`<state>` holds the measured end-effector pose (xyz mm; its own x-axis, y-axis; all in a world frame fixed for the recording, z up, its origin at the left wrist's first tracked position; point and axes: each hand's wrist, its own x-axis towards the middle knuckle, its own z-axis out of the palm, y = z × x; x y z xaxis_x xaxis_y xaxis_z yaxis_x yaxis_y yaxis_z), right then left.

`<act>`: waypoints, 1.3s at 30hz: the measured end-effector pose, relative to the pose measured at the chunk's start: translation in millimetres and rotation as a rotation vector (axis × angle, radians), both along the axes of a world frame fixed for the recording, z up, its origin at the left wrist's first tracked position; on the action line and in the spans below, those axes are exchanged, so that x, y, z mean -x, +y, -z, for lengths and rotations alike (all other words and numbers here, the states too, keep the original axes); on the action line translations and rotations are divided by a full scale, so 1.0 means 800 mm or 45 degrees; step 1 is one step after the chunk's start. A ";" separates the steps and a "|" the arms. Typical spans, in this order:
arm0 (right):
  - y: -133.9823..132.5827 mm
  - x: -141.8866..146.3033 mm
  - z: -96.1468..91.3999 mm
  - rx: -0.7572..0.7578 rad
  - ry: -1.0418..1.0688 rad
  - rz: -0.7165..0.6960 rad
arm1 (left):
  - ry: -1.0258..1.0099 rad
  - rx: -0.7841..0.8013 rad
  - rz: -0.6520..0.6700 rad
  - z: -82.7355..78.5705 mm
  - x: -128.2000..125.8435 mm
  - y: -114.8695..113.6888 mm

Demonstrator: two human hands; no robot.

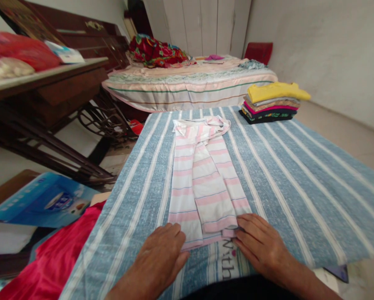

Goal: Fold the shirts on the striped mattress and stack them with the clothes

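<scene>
A pink and white striped shirt [183, 179] lies lengthwise on a blue and white striped cloth [277, 166]. Its sides are folded inward, and one sleeve [210, 187] runs down over the body toward me. The collar end is far from me and somewhat rumpled. At the near left corner of the hem, my left hand [163, 254] is closed with its fingertips on the fabric. My right hand [262, 246] grips the near right corner beside the sleeve's cuff, fingers bent and pressed on the edge. Both thumbs are partly hidden.
A stack of folded clothes [270, 106], yellow on top, stands at the far right of the cloth. Beyond is a bed [187, 89] with a red floral blanket [155, 52]. To the left are a sewing machine table [68, 75], a blue box [49, 200] and red fabric [58, 254].
</scene>
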<state>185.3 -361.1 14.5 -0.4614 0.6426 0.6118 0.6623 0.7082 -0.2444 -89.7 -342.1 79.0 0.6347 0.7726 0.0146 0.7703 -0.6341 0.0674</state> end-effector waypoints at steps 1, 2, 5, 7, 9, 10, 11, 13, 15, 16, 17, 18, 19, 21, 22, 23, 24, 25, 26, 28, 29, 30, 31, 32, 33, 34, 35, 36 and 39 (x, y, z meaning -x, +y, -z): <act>-0.001 -0.001 -0.001 -0.010 0.008 -0.003 | -0.040 0.002 0.001 -0.003 -0.003 0.002; -0.001 -0.001 -0.002 -0.025 0.021 0.003 | -0.097 -0.016 0.001 -0.005 -0.006 0.005; 0.003 0.003 -0.007 -0.071 0.074 0.049 | -0.256 -0.224 -0.032 0.001 -0.017 0.012; 0.006 0.009 -0.008 -0.027 0.035 0.087 | -0.221 -0.365 -0.070 0.017 -0.020 0.014; 0.007 0.016 -0.003 0.075 -0.076 0.116 | -0.094 -0.410 -0.085 0.039 -0.019 0.013; 0.006 0.019 0.000 0.129 -0.142 0.132 | -0.033 -0.413 -0.081 0.050 -0.018 0.011; 0.005 0.022 0.005 0.170 -0.201 0.145 | 0.011 -0.417 -0.078 0.060 -0.015 0.010; 0.000 0.024 0.014 0.205 -0.279 0.159 | 0.061 -0.415 -0.070 0.073 -0.010 0.006; -0.003 0.024 0.020 0.202 -0.332 0.162 | 0.076 -0.415 -0.067 0.077 -0.007 0.004; -0.004 0.023 0.022 0.189 -0.351 0.164 | 0.076 -0.416 -0.063 0.077 -0.006 0.004; -0.005 0.021 0.023 0.173 -0.375 0.158 | 0.074 -0.416 -0.062 0.076 -0.005 0.003; -0.005 0.019 0.024 0.153 -0.405 0.146 | 0.072 -0.414 -0.061 0.075 -0.004 0.003; -0.004 0.018 0.024 0.128 -0.437 0.130 | 0.069 -0.412 -0.058 0.074 -0.004 0.003; -0.003 0.015 0.025 0.063 -0.495 0.100 | 0.068 -0.423 -0.057 0.072 -0.004 0.002; -0.002 0.014 0.025 0.024 -0.512 0.088 | 0.071 -0.439 -0.061 0.072 -0.004 0.001; -0.001 0.014 0.026 -0.019 -0.518 0.076 | 0.079 -0.460 -0.064 0.072 -0.005 0.000; 0.000 0.014 0.028 -0.065 -0.518 0.067 | 0.090 -0.478 -0.061 0.071 -0.006 -0.002; 0.001 0.015 0.029 -0.112 -0.519 0.052 | 0.102 -0.490 -0.047 0.071 -0.006 -0.004; 0.002 0.016 0.031 -0.162 -0.522 0.034 | 0.114 -0.496 -0.029 0.071 -0.007 -0.006; 0.006 0.020 0.034 -0.259 -0.530 0.009 | 0.126 -0.493 0.013 0.073 -0.009 -0.010; 0.007 0.021 0.035 -0.304 -0.530 0.000 | 0.129 -0.487 0.025 0.073 -0.009 -0.012; 0.009 0.023 0.036 -0.338 -0.525 -0.004 | 0.132 -0.482 0.029 0.074 -0.009 -0.014; 0.011 0.023 0.036 -0.361 -0.519 -0.008 | 0.135 -0.479 0.027 0.075 -0.009 -0.016; 0.012 0.024 0.035 -0.375 -0.513 -0.010 | 0.135 -0.474 0.022 0.076 -0.009 -0.017; 0.012 0.023 0.035 -0.383 -0.509 -0.014 | 0.131 -0.469 0.019 0.077 -0.009 -0.018; 0.013 0.022 0.034 -0.388 -0.504 -0.015 | 0.120 -0.468 0.016 0.077 -0.009 -0.019; 0.013 0.021 0.033 -0.393 -0.499 -0.013 | 0.104 -0.473 0.017 0.077 -0.010 -0.021; 0.013 0.020 0.032 -0.405 -0.492 -0.009 | 0.087 -0.485 0.015 0.077 -0.010 -0.022; 0.016 0.021 0.029 -0.461 -0.491 -0.027 | 0.072 -0.585 0.040 0.077 -0.010 -0.024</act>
